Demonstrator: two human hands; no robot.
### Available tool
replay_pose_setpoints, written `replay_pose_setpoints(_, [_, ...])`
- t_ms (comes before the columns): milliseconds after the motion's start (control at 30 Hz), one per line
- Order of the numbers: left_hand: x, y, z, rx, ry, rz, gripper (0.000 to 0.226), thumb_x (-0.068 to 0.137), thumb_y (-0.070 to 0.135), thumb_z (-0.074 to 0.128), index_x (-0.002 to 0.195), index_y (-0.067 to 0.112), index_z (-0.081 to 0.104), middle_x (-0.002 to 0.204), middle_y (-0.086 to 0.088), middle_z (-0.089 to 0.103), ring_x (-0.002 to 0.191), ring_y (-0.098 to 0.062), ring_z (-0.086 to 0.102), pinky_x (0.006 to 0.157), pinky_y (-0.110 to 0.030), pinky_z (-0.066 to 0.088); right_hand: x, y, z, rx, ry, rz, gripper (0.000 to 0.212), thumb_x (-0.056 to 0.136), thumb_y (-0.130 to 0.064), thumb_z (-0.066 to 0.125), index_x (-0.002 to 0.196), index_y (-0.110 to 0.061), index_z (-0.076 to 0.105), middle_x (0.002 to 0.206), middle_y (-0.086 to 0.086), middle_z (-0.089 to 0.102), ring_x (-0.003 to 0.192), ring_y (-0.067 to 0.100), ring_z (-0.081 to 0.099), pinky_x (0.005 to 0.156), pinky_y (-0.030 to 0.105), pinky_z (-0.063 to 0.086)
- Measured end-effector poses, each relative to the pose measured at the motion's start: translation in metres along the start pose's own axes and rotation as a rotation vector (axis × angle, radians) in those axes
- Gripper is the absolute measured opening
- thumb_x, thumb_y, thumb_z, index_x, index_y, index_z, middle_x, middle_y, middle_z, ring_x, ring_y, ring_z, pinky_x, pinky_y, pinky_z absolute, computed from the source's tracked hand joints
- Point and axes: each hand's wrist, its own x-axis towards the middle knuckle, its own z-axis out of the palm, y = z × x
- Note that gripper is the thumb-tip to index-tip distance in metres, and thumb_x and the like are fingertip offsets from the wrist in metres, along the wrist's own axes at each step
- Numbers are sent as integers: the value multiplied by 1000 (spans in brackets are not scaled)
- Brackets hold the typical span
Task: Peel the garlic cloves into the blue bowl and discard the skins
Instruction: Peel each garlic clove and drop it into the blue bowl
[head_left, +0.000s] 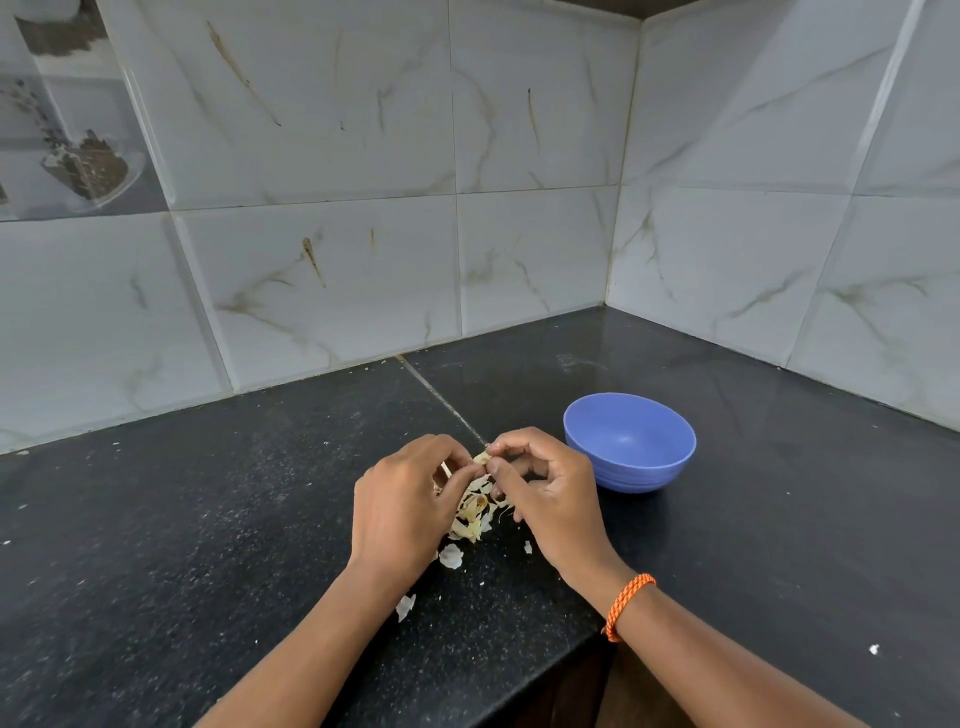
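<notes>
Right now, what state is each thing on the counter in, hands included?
Garlic clove: partly peeled, pinched between both hands.
Left hand: pinching the clove.
Right hand: pinching the clove.
Blue bowl: upright, looks empty.
Skins: loose pile on the counter, under the hands.

Garlic clove (482, 458): small, pale, partly skinned, raised above bench. Skins (475, 512): papery cream heap directly below clove, stray flakes nearer bench front edge. Blue bowl (629, 441): round, upright, nothing visible inside, just right of heap.
</notes>
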Motion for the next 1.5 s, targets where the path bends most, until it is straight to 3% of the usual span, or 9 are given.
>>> replay_pose_setpoints(333, [-3, 1, 0, 17, -13, 64, 20, 101, 29, 75, 116, 42, 76, 105, 26, 74, 99, 3, 68, 72, -28, 60, 11, -13, -10, -200, 143, -91, 27, 97, -16, 79, 118, -26, 65, 95, -14, 75, 79, 12, 74, 64, 22, 57])
replay_pose_setpoints(567, [2, -16, -2, 105, -3, 61, 20, 93, 15, 81, 103, 33, 82, 92, 30, 69, 107, -8, 56, 85, -37, 51, 58, -20, -72, -655, 287, -10, 27, 89, -11, 80, 102, -31, 66, 81, -19, 69, 74, 2, 61, 70, 33, 50])
replay_pose_setpoints(667, [3, -17, -6, 273, 16, 29, 12, 92, 17, 80, 95, 28, 81, 86, 16, 74, 99, -20, 55, 81, -42, 49, 66, -7, -85, -698, 199, 154, 35, 82, 2, 74, 80, -32, 65, 80, -14, 71, 78, 12, 68, 69, 33, 53])
replay_pose_setpoints(767, [6, -15, -11, 344, 62, 23, 8, 93, 19, 77, 96, 25, 81, 85, 9, 73, 95, -25, 54, 77, -44, 50, 66, -3, -89, -721, 78, 286, 40, 81, 6, 66, 89, -32, 71, 95, -5, 77, 89, 19, 72, 77, 36, 59])
replay_pose_setpoints(967, [7, -31, -20, -5, -169, 21, 19, 93, 27, 81, 103, 43, 79, 85, 19, 64, 98, -12, 45, 83, -31, 44, 58, -32, -60, -704, 45, 61, 31, 92, -4, 61, 105, -27, 78, 101, -15, 72, 92, 11, 67, 74, 31, 54])
replay_pose_setpoints(1033, [12, -40, -28, -171, -274, -26, 22, 92, 27, 84, 101, 47, 79, 92, 19, 67, 105, -8, 46, 87, -27, 40, 50, -42, -41, -662, -176, -6, 23, 96, -13, 66, 104, -31, 79, 94, -16, 73, 82, 5, 67, 73, 36, 59])
replay_pose_setpoints(1167, [23, -62, -36, -184, -397, -72, 27, 89, 27, 87, 97, 52, 80, 94, 20, 72, 104, -19, 62, 94, -46, 53, 27, -50, -2, -730, -549, -34, 14, 95, -23, 73, 103, -33, 81, 93, -17, 73, 90, 4, 58, 78, 32, 54])
replay_pose_setpoints(1367, [21, -63, -40, -39, -535, -90, 34, 89, 16, 84, 96, 49, 80, 104, 30, 72, 115, -11, 52, 101, -37, 39, 4, -46, 35, -840, -557, -45, 24, 87, -51, 79, 96, -29, 79, 88, -8, 72, 86, 9, 60, 78, 35, 52])
replay_pose_setpoints(1500, [19, -62, -38, 6, -524, -102, 30, 89, 15, 84, 102, 43, 81, 105, 34, 68, 117, -6, 48, 103, -36, 36, -3, -42, 47, -898, -521, -87, 20, 93, -45, 76, 88, -26, 70, 89, -8, 71, 94, 17, 63, 82, 36, 44])
